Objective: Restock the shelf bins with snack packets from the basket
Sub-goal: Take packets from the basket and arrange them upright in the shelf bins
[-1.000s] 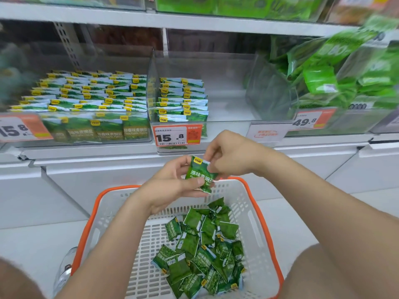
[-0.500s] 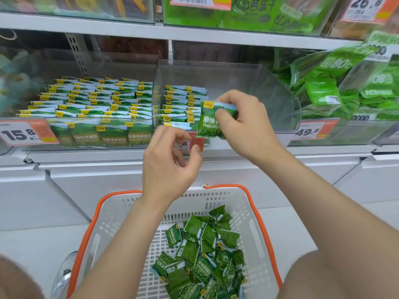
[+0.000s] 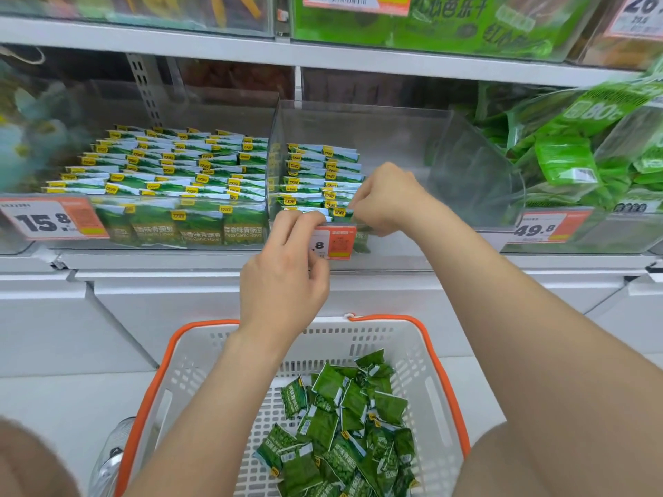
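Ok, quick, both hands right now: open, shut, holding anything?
Left hand: fingers curled at the middle bin's front; grip cannot be told.
Right hand: pinches a snack packet in that bin.

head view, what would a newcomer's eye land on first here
Two bare arms reach to the partly filled middle bin: the right hand pinches a green pea packet at the front of its stack, the left hand by the front lip. Below sits an orange-rimmed white basket with a heap of loose green packets, and the left bin holds neat packet rows.
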### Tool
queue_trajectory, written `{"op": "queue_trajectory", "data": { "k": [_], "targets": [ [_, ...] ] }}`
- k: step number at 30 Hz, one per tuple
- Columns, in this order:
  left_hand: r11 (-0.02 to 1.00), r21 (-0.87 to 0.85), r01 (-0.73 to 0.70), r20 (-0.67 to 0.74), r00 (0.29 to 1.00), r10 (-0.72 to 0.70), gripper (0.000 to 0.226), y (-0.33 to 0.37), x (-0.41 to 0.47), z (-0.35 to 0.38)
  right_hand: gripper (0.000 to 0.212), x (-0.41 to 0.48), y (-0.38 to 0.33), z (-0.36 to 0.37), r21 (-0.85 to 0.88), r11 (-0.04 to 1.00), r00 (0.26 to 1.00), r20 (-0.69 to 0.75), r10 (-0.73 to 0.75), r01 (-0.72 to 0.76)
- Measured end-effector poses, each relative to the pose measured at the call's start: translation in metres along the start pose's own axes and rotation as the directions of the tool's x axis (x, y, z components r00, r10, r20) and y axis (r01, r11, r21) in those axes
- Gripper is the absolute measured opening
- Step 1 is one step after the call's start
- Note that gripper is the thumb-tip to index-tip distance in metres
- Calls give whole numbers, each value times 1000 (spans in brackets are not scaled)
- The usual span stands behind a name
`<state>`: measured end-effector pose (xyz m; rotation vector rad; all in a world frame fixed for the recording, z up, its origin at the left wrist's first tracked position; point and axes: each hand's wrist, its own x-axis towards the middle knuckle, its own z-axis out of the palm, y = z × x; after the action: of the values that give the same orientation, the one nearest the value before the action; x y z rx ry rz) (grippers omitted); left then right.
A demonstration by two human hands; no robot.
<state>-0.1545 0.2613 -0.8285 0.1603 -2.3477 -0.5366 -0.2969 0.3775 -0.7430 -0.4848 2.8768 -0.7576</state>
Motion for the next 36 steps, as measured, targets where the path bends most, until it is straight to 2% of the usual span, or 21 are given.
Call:
{"op": "queue_trajectory", "data": {
  "k": [3,5,8,10,13,17,19,21,24,26,27,30,32,33,36],
  "targets": [
    [1000,-23,-3,-1,1000,3,48,-1,-2,2,26,7,-4,4,-69,998,999,-37,-13,10],
    [1000,-23,-4,-2,1000,4,49,-2,-1,3,26,8,-5,6,-28,1000,999,-53,-11,10],
    [1000,-26,-9,-6,1000,9,49,-4,-2,3,27,8,-1,3,62,998,999,34,7,-9],
    [999,-34,-11,-9,1000,11,50,-5,-2,3,29,6,5,0,48,999,1000,27,-6,5],
    [998,-67,-3,-28,1000,1,49,-4,-1,4,27,-3,10,-2,-44,991,983,-129,-129,124],
    [987,-153,-43,-150,988,20,49,-2,-9,7,29,-48,-1,-3,-87,939,871,-353,-341,333],
    [987,-136,-90,-263,963,52,38,-1,-16,8,22,-72,-8,1,-119,914,854,-327,-404,387],
    [986,-109,-127,-297,951,89,21,-3,-26,14,21,-92,-9,10,-160,907,890,-190,-414,388],
    [990,-75,-117,-98,989,109,11,-19,-51,35,17,-114,-2,30,-316,858,914,138,-381,406],
    [997,-69,-42,127,991,50,14,-35,-74,53,9,-124,5,47,-395,800,876,364,-316,453],
    [998,-56,0,252,968,14,15,-43,-86,63,10,-128,9,56,-419,773,844,465,-268,477],
    [997,33,70,573,816,-77,18,-62,-123,89,14,-132,21,86,-488,701,719,693,-51,520],
    [992,79,101,701,702,-127,14,-72,-146,104,10,-130,28,99,-509,674,666,746,34,535],
    [986,107,127,757,632,-164,15,-78,-158,113,11,-128,30,102,-505,676,656,754,42,537],
    [963,124,238,877,429,-219,43,-91,-182,136,14,-118,35,106,-463,705,662,750,-13,537]
  ]
}}
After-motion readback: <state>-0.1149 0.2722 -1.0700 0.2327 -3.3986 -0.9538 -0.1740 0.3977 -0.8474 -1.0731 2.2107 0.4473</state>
